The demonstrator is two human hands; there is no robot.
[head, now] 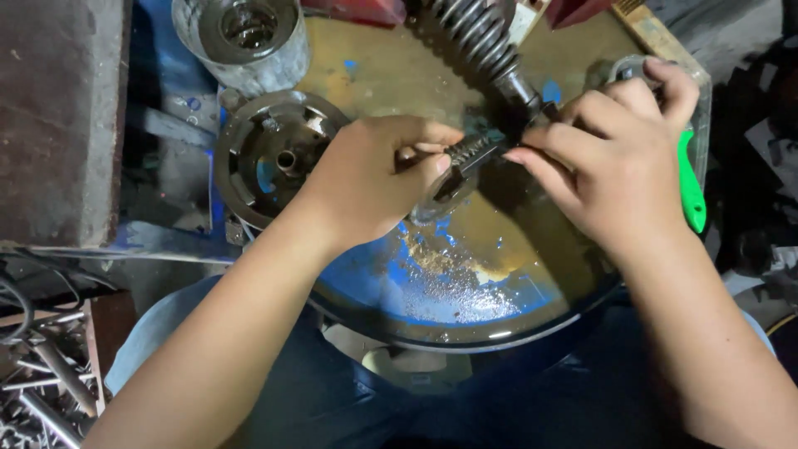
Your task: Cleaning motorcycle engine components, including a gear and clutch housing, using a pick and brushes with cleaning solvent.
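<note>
Head view: blue drum top (465,291), oily and flaked, serves as the bench. Black ribbed rubber boot (478,37) runs from upper centre down to the right, ending at a dark shaft end (524,104). Small threaded part (467,152) lies between both hands, long axis left-right. Left hand (366,179) pinches its left end; right hand (611,158) closes on the right end at the shaft. Round metal hub (278,154) sits left, apart.

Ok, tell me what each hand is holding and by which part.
Both hands grip one dark metal shaft with a ribbed black rubber boot. The left hand pinches its toothed lower end; the right hand holds it just below the boot.
</note>
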